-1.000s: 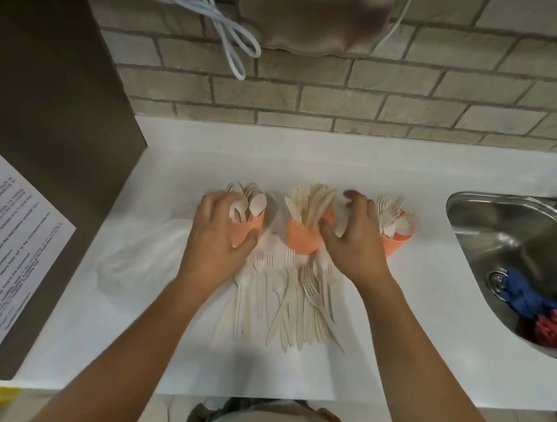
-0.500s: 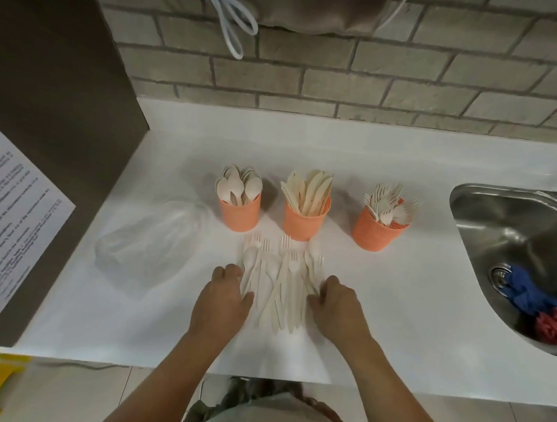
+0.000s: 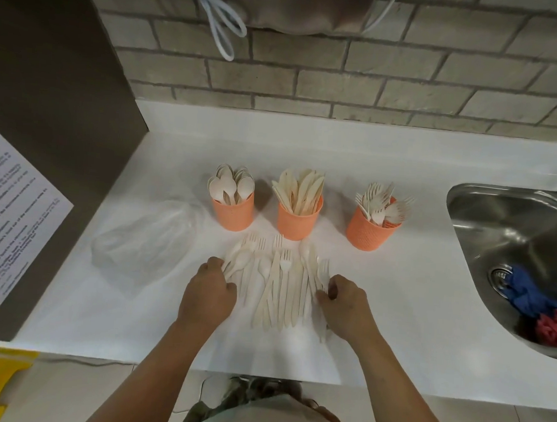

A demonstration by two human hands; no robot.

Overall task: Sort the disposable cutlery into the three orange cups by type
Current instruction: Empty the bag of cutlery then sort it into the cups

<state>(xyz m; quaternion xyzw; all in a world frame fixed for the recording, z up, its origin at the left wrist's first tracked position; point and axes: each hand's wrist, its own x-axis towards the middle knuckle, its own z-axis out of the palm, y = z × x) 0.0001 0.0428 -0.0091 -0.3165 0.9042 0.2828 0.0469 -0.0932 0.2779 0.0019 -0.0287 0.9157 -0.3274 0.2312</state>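
The sorting looks partway done. A loose pile of pale cutlery lies on the counter just in front of the three orange cups, with forks, spoons and knives mixed together and the handles pointing toward the person. The left hand sits at the pile's left edge and the right hand at its right edge. Both are knuckles-up, with fingers curled against the outermost pieces (the knuckles hide whether either hand has closed on a piece, so I cannot tell). The step in hand seems to be picking from the pile. The next move calls for singling out pieces of one type and carrying them to the matching cup. The left cup holds spoons, bowls up. The middle cup holds knives, and the right cup holds forks, tines up. A crumpled clear plastic bag lies left of the cups.
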